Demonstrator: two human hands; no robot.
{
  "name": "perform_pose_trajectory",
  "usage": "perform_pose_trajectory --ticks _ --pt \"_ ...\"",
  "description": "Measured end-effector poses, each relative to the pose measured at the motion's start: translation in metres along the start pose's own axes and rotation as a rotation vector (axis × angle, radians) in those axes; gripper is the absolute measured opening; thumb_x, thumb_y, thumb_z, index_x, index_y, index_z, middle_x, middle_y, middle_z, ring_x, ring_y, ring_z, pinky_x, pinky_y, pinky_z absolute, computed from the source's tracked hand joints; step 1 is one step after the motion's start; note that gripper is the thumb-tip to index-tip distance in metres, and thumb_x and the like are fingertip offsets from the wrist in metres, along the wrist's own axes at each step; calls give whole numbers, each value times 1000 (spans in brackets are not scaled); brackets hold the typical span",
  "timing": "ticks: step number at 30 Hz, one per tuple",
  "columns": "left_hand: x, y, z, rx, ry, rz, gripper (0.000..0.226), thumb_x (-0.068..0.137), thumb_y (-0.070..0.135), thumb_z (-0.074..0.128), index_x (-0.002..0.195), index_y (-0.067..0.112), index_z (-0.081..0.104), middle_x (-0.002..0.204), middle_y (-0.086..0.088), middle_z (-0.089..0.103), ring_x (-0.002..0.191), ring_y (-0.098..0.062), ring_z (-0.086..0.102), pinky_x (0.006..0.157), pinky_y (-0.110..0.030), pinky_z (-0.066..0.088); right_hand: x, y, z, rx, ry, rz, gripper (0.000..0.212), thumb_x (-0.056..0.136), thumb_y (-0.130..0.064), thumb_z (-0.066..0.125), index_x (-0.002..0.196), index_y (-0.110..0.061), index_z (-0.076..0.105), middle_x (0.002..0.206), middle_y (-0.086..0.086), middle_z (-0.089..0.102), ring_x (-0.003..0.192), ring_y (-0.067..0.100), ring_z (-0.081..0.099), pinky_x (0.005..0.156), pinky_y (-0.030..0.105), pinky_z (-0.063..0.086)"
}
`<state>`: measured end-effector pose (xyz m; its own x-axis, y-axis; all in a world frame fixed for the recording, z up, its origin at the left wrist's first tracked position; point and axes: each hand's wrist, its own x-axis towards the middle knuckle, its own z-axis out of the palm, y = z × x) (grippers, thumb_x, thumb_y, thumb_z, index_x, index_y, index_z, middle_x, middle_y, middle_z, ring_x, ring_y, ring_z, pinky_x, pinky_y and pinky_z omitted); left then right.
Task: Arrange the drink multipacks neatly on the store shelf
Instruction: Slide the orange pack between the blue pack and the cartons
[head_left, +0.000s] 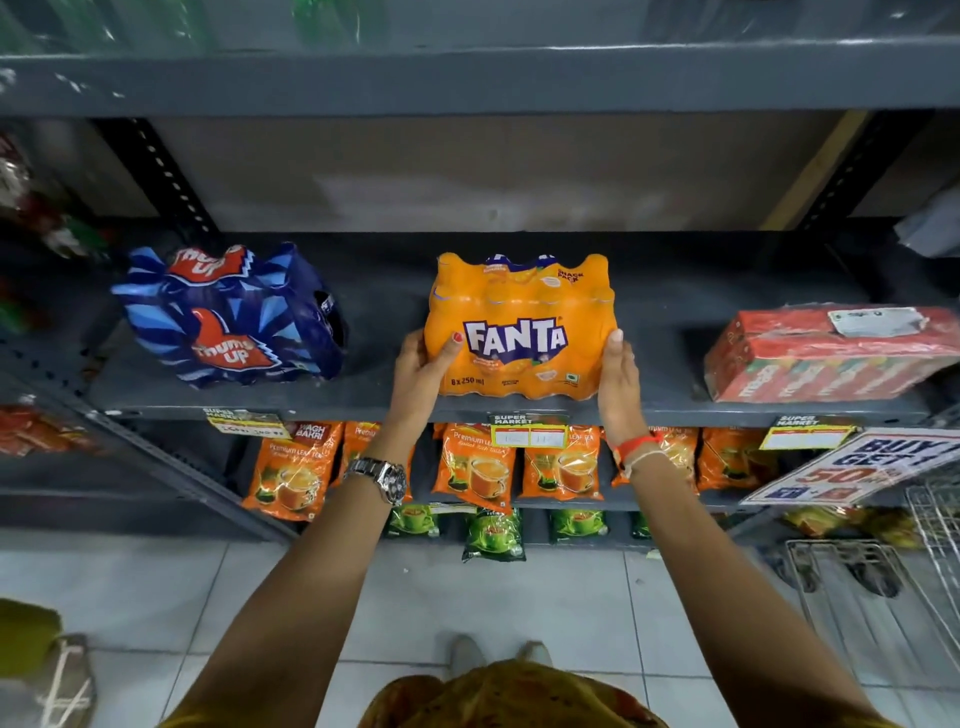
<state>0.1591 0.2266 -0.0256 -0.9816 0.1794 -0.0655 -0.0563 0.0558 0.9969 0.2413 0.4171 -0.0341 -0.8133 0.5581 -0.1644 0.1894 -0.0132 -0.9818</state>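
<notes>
An orange Fanta multipack (521, 327) stands upright at the middle front of the dark grey shelf (374, 400). My left hand (422, 371) grips its left side, thumb on the front face. On the pack's right side my right hand (619, 384) presses flat with fingers pointing up. A blue Thums Up multipack (234, 317) sits tilted on the same shelf to the left, apart from the Fanta. At the shelf's right end lies a red multipack (831, 358) on its side.
Orange tea packets (475, 467) fill the shelf below, with green packets (493, 535) lower down. A promo sign (852, 467) and a wire trolley (883, 582) stand at the right. Another shelf board (467, 78) runs overhead. White floor tiles lie underfoot.
</notes>
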Motion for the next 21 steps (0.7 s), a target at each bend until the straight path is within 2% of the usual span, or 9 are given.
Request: perform_pose_trajectory --ticks 5,8,11,13,17,21 --pt "-2 -2 3 13 34 -6 42 90 22 53 127 7 41 113 -2 56 89 1 57 61 -6 50 1 1 -6 -15 -4 -20 57 98 -51 23 146 -21 23 145 3 40 130 20 44 106 37 38" --pt "-3 -2 3 28 33 5 41 90 24 53 127 8 42 109 3 57 89 2 57 61 -4 49 -2 -3 -5 17 -6 -54 55 97 -48 24 143 -18 27 124 -8 40 112 7 44 90 21 41" --pt "-2 -3 2 31 33 3 41 90 24 54 126 8 43 107 2 57 89 1 57 61 -4 49 -3 -2 -2 32 11 -70 56 93 -54 24 139 -22 33 124 -5 46 109 8 48 82 13 42" --pt "0 -4 1 29 34 14 40 89 24 56 124 9 44 110 0 58 89 0 58 63 -7 51 0 3 -1 29 8 -96 61 90 -60 24 136 -22 37 131 3 52 110 14 54 78 13 45" --pt "5 -10 -6 20 -13 10 44 86 30 59 122 10 45 119 -8 60 97 -13 62 77 -22 53 4 6 6 16 52 -101 53 99 -47 23 141 -18 36 133 5 52 110 13 53 77 13 45" --pt "11 -15 -12 77 -68 39 61 76 47 63 123 11 45 124 -12 59 106 -22 62 84 -34 54 2 9 15 26 168 -73 58 97 -52 21 144 -20 32 143 8 45 123 18 49 100 32 43"
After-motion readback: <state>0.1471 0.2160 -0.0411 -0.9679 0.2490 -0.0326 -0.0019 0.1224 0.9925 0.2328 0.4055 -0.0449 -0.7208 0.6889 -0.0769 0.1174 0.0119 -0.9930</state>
